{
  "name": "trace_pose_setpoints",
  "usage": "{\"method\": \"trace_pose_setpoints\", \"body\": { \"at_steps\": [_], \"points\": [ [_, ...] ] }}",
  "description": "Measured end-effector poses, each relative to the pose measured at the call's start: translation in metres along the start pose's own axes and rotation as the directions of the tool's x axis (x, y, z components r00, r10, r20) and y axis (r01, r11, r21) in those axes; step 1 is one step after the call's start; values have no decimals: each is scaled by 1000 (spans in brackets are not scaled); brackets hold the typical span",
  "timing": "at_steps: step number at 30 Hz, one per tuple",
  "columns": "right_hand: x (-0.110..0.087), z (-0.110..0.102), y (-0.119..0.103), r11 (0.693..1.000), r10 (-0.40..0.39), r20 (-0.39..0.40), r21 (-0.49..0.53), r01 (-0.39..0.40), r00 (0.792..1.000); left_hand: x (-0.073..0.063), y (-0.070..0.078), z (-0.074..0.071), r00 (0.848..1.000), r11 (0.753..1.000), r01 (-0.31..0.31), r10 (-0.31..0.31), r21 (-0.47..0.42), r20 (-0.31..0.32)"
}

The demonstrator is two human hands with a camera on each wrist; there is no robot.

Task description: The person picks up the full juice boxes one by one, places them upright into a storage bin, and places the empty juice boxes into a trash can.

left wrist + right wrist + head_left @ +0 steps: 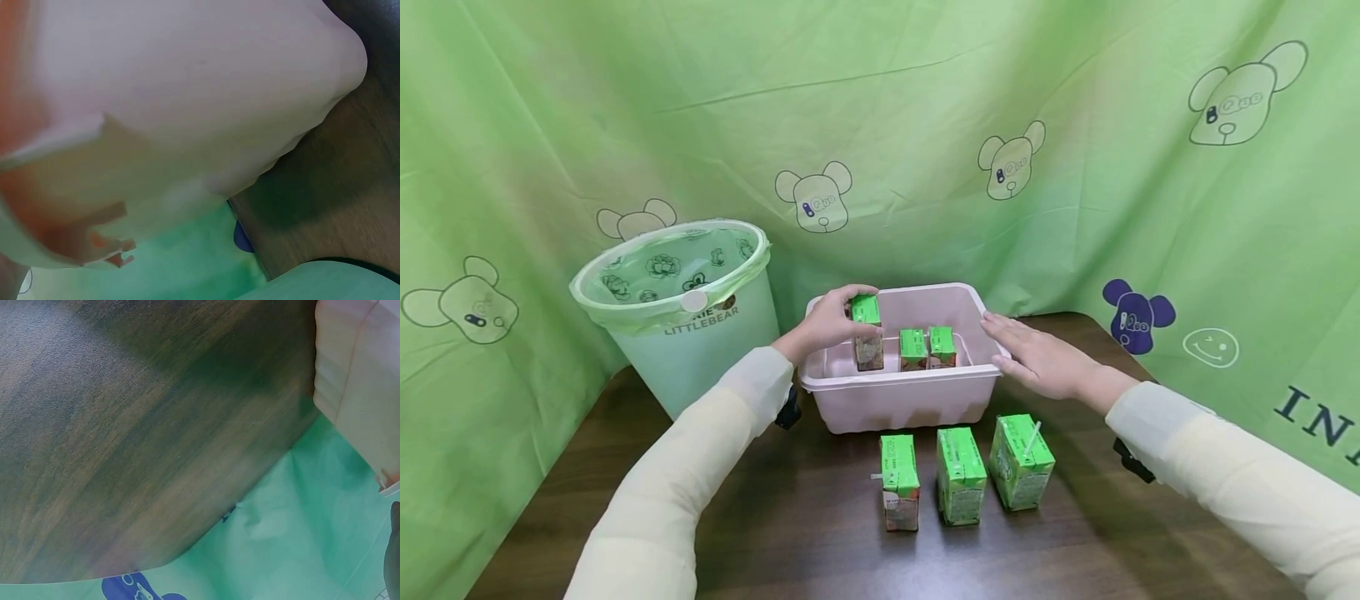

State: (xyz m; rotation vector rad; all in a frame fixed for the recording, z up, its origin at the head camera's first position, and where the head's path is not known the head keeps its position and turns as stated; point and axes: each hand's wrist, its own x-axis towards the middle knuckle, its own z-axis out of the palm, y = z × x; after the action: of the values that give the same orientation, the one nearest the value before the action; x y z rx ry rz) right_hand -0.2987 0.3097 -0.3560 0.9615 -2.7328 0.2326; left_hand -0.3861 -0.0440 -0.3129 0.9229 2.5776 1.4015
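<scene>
My left hand (829,323) reaches over the left side of a pale pink plastic bin (910,404). Between its thumb and fingers it grips an upright juice box (869,346) with a green top, inside the bin. Two more green-topped juice boxes, one (913,348) in the middle and another (942,346) to its right, stand in the bin. My right hand (1045,360) rests with fairly straight fingers at the bin's right rim, holding nothing. The bin's outer wall (206,81) fills much of the left wrist view, and its corner (359,375) shows in the right wrist view.
In front of the bin, three juice boxes stand in a row on the dark wooden table (805,517): left (900,483), middle (961,477), right (1021,462), the last with a straw. A lined mint-green trash can (707,358) stands left. A green printed curtain (910,108) hangs behind.
</scene>
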Motion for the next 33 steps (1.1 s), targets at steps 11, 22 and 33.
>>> {"method": "trace_pose_setpoints", "body": {
  "at_steps": [11, 22, 33],
  "points": [
    [0, 0, 1, 1000, -14, -11, -5, 13, 1000, 3, -5, 4, 1000, 997, 9, -10, 74, 10],
    [0, 1, 0, 1000, -14, -13, 3, 14, 1000, 2, -5, 12, 995, 996, -21, 12, 83, 100],
    [0, -1, -1, 1000, -16, -15, 2, 16, 1000, 5, -9, 17, 991, 990, -26, 8, 137, 135]
  ]
}}
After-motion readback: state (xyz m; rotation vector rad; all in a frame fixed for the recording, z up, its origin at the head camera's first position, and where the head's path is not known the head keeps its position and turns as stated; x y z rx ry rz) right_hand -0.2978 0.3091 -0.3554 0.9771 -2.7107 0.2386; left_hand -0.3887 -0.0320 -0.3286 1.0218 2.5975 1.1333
